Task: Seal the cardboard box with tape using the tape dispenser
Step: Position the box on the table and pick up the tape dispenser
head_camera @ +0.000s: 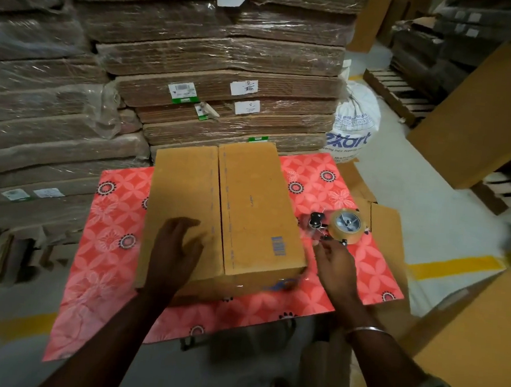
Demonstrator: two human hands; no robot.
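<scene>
A brown cardboard box (pixel 247 205) lies on a table covered with a red flowered cloth (pixel 112 242). Its two top flaps are folded down and meet at a seam running away from me. My left hand (pixel 177 248) rests flat on the left flap near the front edge, fingers spread. The tape dispenser (pixel 337 226), a metal frame with a roll of clear brownish tape, lies on the cloth just right of the box. My right hand (pixel 335 260) is at the dispenser's near side, its fingertips touching the frame; a firm grip cannot be seen.
Tall stacks of plastic-wrapped flat cardboard (pixel 216 64) stand right behind the table. A white sack (pixel 354 125) sits at the back right. Loose cardboard sheets (pixel 486 112) and boxes (pixel 466 354) lie to the right, with a wooden pallet (pixel 395 91) beyond.
</scene>
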